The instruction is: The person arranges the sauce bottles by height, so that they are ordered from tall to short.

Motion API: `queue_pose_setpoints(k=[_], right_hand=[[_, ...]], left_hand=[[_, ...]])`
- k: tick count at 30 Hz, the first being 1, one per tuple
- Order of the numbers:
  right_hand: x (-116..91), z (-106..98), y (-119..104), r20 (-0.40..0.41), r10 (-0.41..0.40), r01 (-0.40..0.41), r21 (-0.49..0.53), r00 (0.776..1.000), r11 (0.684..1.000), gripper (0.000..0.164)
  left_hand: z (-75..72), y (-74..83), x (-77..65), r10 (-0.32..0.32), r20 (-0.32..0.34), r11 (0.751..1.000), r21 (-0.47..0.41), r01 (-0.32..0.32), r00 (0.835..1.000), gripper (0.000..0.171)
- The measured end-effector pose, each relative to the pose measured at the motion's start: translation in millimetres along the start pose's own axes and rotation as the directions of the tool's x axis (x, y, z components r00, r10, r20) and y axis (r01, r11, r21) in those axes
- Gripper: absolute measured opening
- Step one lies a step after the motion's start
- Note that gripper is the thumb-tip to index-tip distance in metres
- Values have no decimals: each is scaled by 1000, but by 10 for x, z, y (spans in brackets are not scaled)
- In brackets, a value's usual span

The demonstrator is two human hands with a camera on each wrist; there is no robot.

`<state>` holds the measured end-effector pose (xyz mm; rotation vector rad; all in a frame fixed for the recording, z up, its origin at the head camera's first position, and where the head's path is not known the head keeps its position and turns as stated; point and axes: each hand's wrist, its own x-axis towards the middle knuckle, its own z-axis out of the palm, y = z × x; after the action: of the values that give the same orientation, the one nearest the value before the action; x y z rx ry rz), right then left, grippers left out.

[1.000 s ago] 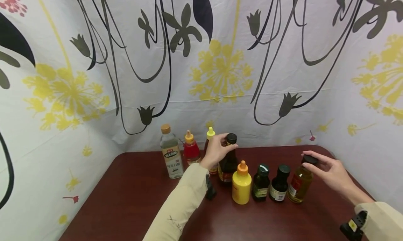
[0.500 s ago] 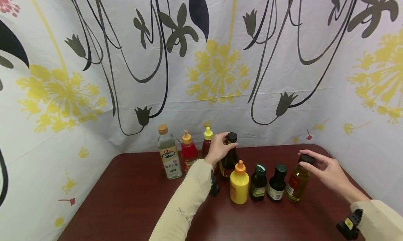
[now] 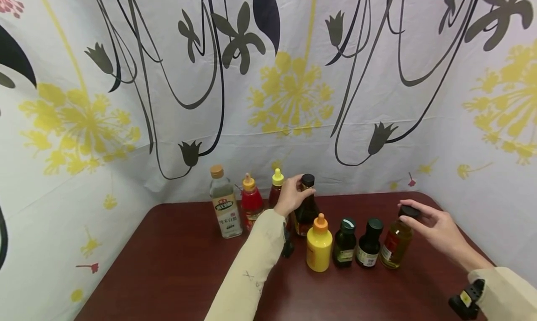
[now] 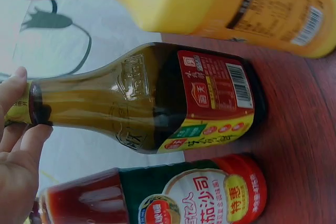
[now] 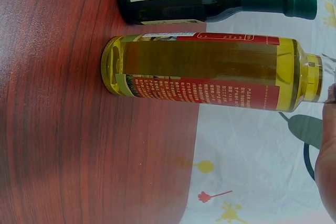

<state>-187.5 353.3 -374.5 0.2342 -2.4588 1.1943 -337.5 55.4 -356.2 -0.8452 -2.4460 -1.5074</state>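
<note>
On the near part of the glossy red-brown tabletop (image 3: 176, 265), the right hand (image 3: 438, 230) pinches the round black cap of a clear glass bottle of golden oil with a red label (image 3: 395, 245); thumb and fingers are drawn in to the cap's breadth. Holding it at the very top probably lets the bottle be steered without knocking its neighbours. Those make a tight front row, seemingly spaced so each can be reached: a dark glass bottle with a green cap and cream label (image 3: 369, 246), a dark green-capped glass bottle with a green label (image 3: 345, 245) and a plump yellow plastic squeeze bottle with an orange nozzle (image 3: 319, 251).

Farther back, the left hand (image 3: 290, 197) pinches the slim neck of a tapering bottle of dark brown sauce with a black cap (image 3: 306, 214), a sensible hold, since its broad body is flanked by other bottles.

The oil bottle lies directly below the right grip, base apparently on the tabletop. The sauce bottle's body lies below the left grip, its cap showing above the fingers. Just left of it is a red sauce bottle with a yellow nozzle (image 3: 275, 193); beyond that, outside both grips, stand a red squeeze bottle with an orange nozzle (image 3: 251, 201) and a tall clear glass bottle with a tan cap (image 3: 224, 204). Behind hangs a white flower-printed cloth (image 3: 272, 106).
</note>
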Motion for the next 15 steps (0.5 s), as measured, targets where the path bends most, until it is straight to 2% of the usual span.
queue_pose_setpoints(k=[6, 15], right_hand=[[5, 10, 2, 15, -8, 8, 5, 1000, 1000, 40], [-22, -28, -17, -9, -10, 10, -18, 1000, 1000, 40]], left_hand=[[-8, -71, 0, -8, -1, 998, -64, 8, 1000, 32], [40, -86, 13, -20, 14, 996, -87, 21, 1000, 40]])
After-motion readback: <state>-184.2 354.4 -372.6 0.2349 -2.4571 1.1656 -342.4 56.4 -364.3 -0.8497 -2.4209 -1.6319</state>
